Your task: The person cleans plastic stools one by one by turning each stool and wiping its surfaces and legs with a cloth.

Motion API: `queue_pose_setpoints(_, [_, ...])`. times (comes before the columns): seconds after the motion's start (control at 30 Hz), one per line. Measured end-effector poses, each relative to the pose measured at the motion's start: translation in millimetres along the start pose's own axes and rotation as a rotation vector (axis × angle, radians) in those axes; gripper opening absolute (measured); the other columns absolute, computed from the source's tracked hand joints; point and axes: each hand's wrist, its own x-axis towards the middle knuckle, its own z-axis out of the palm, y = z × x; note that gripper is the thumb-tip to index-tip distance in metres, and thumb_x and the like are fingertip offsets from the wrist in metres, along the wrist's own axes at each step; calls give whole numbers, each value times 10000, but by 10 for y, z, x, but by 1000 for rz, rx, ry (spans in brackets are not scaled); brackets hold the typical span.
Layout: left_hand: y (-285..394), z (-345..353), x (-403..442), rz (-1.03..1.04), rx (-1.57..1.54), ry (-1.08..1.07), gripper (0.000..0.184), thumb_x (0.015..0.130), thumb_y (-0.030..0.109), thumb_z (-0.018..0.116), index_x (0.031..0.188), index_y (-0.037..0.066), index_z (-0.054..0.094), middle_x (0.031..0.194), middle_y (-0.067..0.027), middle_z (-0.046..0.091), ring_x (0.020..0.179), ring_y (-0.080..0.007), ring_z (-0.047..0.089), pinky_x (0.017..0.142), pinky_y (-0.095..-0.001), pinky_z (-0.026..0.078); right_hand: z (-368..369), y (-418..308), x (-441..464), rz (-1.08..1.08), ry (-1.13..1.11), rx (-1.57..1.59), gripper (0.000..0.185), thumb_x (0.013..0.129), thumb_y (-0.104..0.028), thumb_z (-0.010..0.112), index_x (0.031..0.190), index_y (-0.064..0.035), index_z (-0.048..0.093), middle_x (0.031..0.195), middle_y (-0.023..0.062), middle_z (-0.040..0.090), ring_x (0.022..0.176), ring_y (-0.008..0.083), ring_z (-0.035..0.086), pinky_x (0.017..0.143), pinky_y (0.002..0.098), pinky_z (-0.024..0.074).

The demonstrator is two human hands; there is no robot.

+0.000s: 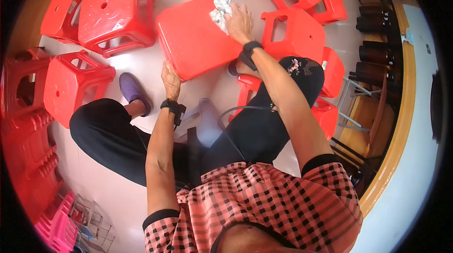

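Observation:
In the head view a red plastic stool lies in front of my knees, its broad flat side facing me. My left hand grips the stool's near left edge, fingers wrapped round it. At the stool's far right side, my right hand is on a crumpled white cloth, which rests against the red surface. Part of the cloth sticks out beyond the fingertips. Both wrists wear black bands.
Several red stools stand around, such as one at upper left and one at right. Red stools are stacked along the left. A wood-edged counter runs down the right. A purple shoe is on the floor.

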Motion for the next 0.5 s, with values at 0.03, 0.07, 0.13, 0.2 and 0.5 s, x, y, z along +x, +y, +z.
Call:
queue_pose_setpoints(0.03, [3, -22, -13, 1, 3, -22, 362, 1009, 265, 346, 960, -34, 544, 824, -164, 584, 786, -232, 536, 738, -385, 451, -21, 50, -146, 6, 14, 1, 424, 799, -259, 687, 1178, -136, 542, 1155, 156, 494, 1074, 385, 484, 864, 533, 422])
queue_pose_setpoints(0.07, [10, -22, -8, -8, 11, 9, 365, 1009, 267, 347, 969, -41, 539, 832, -170, 580, 794, -241, 534, 749, -386, 448, -45, 85, -284, 12, 29, 3, 423, 796, -256, 690, 1170, -130, 538, 1148, 157, 492, 1069, 389, 485, 860, 532, 421])
queue_pose_setpoints(0.13, [12, 3, 32, -27, 26, 66, 372, 1008, 270, 349, 988, -54, 531, 848, -182, 572, 810, -258, 530, 770, -389, 442, -131, 69, -538, 41, 9, -24, 414, 790, -243, 699, 1147, -122, 529, 1139, 152, 490, 1067, 383, 484, 845, 535, 423])
queue_pose_setpoints(0.2, [79, -3, 113, 25, 44, 46, 398, 1007, 282, 349, 1049, -75, 521, 892, -209, 572, 839, -305, 535, 805, -389, 437, -222, -40, -730, 96, -26, -30, 411, 790, -241, 701, 1145, -126, 530, 1132, 148, 492, 1064, 382, 484, 840, 533, 424])
queue_pose_setpoints(0.5, [28, -177, 174, -247, -120, -234, 480, 982, 420, 419, 1098, -14, 590, 919, -66, 625, 816, -163, 568, 718, -313, 467, -29, -911, -1518, -268, -85, 2, 373, 752, -311, 665, 1063, -115, 605, 1007, 105, 519, 931, 300, 495, 705, 448, 410])
